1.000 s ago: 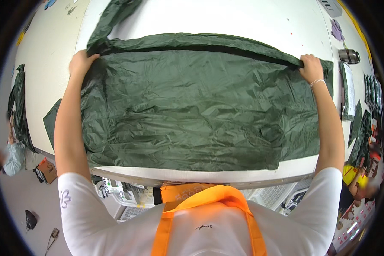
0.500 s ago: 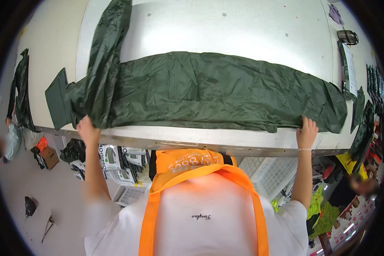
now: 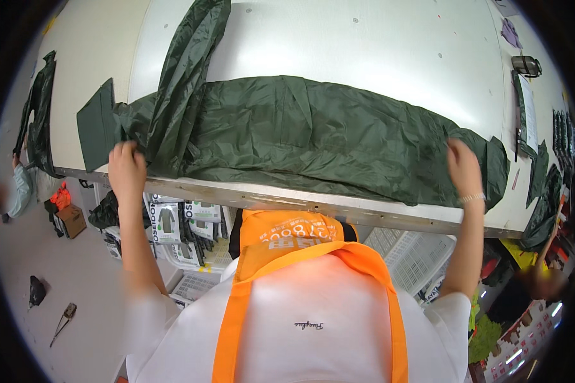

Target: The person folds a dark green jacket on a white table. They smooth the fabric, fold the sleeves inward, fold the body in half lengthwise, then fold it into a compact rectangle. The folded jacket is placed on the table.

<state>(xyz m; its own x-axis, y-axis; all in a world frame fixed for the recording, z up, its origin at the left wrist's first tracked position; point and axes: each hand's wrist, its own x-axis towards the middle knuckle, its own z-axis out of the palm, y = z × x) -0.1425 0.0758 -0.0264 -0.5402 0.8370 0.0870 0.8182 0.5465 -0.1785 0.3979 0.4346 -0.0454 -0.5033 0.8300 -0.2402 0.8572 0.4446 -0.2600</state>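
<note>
A long piece of dark green, shiny, creased fabric (image 3: 338, 140) lay folded into a band on a pale worktop (image 3: 390, 45), close to the edge nearest the person. Its long axis ran from left to right, roughly along that front edge, with the right end dipping a little nearer to the person than the left; the wide fisheye lens bent its outline into a shallow arch.

Across the left part of the band lay a narrow green strip (image 3: 188, 76). It pointed away from the person, leaning slightly right, and ran out of view at the top. At the far left, a flat, angular green flap (image 3: 97, 131) stuck out with its pointed corner facing away.

Both of the person's bare hands were at the fabric, set wide apart. The left hand (image 3: 127, 167) was at its near left edge, just left of the strip's lower end, with the fingers bent. The right hand (image 3: 464, 167) was over the right part of the band, fingers curled and pointing away from the person. Whether either had hold of the cloth could not be told.

Beyond the right end stood a metal-coloured flask (image 3: 526, 66).
</note>
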